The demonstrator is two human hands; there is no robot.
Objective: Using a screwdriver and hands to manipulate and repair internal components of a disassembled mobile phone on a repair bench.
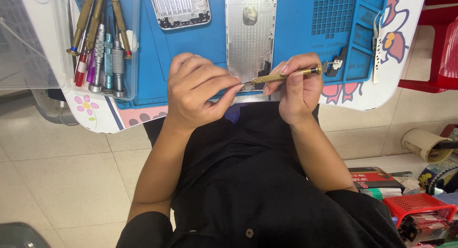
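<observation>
On the blue mat (191, 42): two phone shells, one brass screwdriver (281, 76).

Screwdriver tip (244, 82) hidden btwn fingertips (234, 84).

At the near edge of the bench (362, 97), the right hand (298, 88) holds a brass screwdriver (281, 76) level, and the left hand (195, 93) pinches its tip. Just beyond them a bare metal phone housing (249, 38) lies on the blue mat (305, 33). A clear tray of screwdrivers (101, 42) sits at the bench's left edge.
</observation>
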